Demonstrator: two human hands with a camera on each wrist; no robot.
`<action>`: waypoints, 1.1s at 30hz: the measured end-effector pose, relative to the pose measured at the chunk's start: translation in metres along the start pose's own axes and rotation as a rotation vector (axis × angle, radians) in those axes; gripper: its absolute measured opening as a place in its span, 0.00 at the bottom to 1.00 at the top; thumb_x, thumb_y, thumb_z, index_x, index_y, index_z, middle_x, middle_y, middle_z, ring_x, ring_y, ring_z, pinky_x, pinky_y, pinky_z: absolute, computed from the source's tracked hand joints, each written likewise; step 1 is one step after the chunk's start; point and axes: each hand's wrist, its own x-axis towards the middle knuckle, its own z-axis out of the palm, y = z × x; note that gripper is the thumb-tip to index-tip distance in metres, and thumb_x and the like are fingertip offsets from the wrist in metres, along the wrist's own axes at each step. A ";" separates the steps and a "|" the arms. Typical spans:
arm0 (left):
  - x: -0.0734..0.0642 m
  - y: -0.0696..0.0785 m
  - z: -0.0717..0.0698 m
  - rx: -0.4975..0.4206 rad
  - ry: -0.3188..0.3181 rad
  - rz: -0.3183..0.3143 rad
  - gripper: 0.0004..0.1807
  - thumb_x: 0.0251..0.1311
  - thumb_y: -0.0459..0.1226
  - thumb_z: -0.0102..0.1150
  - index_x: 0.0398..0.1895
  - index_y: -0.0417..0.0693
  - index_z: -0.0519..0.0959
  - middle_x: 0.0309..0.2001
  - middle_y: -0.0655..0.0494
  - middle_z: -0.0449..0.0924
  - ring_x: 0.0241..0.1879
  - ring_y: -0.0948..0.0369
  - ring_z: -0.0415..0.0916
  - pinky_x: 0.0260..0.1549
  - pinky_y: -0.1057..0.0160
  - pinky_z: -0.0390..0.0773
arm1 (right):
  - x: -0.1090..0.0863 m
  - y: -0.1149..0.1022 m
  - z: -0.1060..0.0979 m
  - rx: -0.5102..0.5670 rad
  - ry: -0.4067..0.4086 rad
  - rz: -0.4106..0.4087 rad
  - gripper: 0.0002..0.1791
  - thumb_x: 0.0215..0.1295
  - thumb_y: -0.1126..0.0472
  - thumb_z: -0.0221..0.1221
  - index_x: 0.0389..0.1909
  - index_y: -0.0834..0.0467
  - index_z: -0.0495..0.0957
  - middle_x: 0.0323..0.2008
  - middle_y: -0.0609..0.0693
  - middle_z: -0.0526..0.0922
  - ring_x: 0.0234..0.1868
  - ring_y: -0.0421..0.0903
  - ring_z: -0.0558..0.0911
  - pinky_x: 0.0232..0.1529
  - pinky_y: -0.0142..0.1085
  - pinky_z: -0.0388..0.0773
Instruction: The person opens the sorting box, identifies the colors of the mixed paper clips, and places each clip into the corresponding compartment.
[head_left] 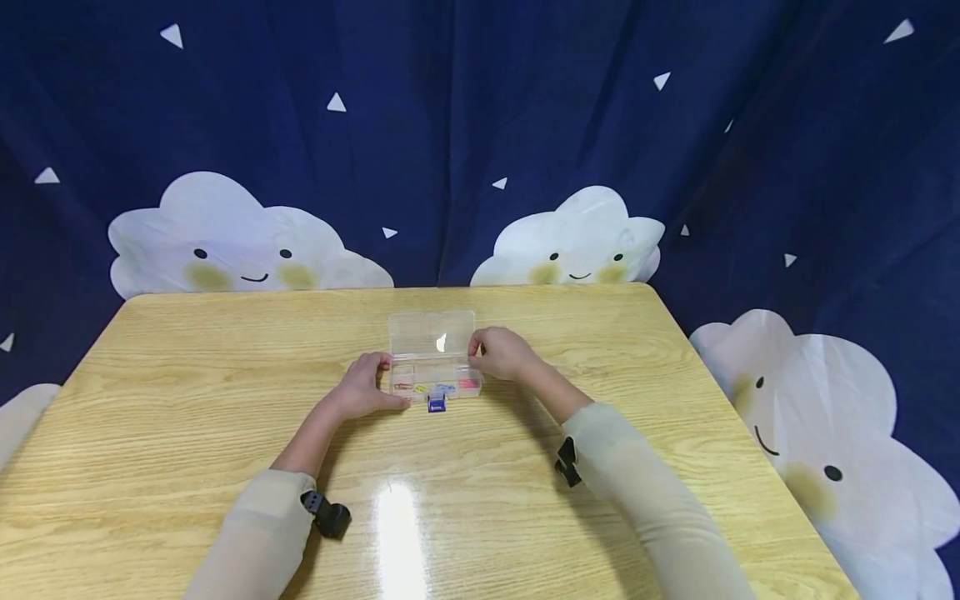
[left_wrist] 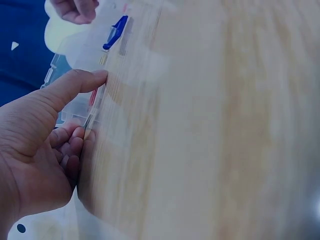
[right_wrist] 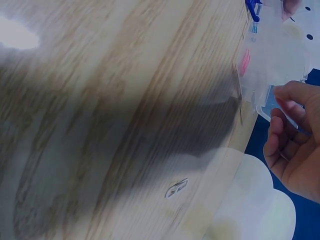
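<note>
A clear plastic compartment box (head_left: 437, 370) lies on the table with its transparent lid (head_left: 420, 332) raised at the back. Small colourful pieces sit along its front compartments: reddish, yellow, blue and pink (head_left: 468, 384). At the front edge hangs a blue latch (head_left: 437, 403). My left hand (head_left: 366, 387) holds the box's left end, thumb along the front and fingers towards the back. By the back right corner, beside the lid, is my right hand (head_left: 501, 352). Its thumb and index fingertips come close together; whether anything small is between them cannot be made out.
The box stands on a light wooden table (head_left: 247, 400), towards its far edge. Behind hangs a dark blue curtain (head_left: 420, 125) with white clouds and triangles. A small thin-outlined loop (right_wrist: 176, 188) shows on the table in the right wrist view.
</note>
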 end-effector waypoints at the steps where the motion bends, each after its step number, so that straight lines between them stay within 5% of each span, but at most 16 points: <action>1: 0.000 0.000 0.000 -0.002 -0.003 -0.002 0.39 0.41 0.45 0.73 0.53 0.37 0.64 0.44 0.45 0.65 0.44 0.52 0.60 0.39 0.59 0.63 | -0.001 0.001 0.000 -0.001 0.001 0.000 0.05 0.58 0.59 0.59 0.31 0.56 0.79 0.20 0.45 0.72 0.23 0.40 0.69 0.27 0.31 0.65; 12: 0.000 0.000 0.001 -0.005 -0.006 -0.002 0.40 0.41 0.46 0.73 0.54 0.37 0.64 0.46 0.44 0.65 0.45 0.51 0.60 0.40 0.58 0.64 | -0.013 0.020 -0.006 -0.004 0.019 0.037 0.06 0.58 0.57 0.58 0.31 0.55 0.79 0.22 0.46 0.74 0.24 0.42 0.70 0.29 0.33 0.66; 33: 0.000 0.000 0.001 0.001 -0.007 -0.010 0.39 0.42 0.45 0.73 0.53 0.38 0.64 0.46 0.44 0.66 0.45 0.51 0.59 0.40 0.58 0.63 | -0.053 0.061 -0.007 0.004 -0.068 0.115 0.07 0.63 0.58 0.57 0.30 0.57 0.78 0.17 0.46 0.75 0.17 0.40 0.69 0.25 0.33 0.66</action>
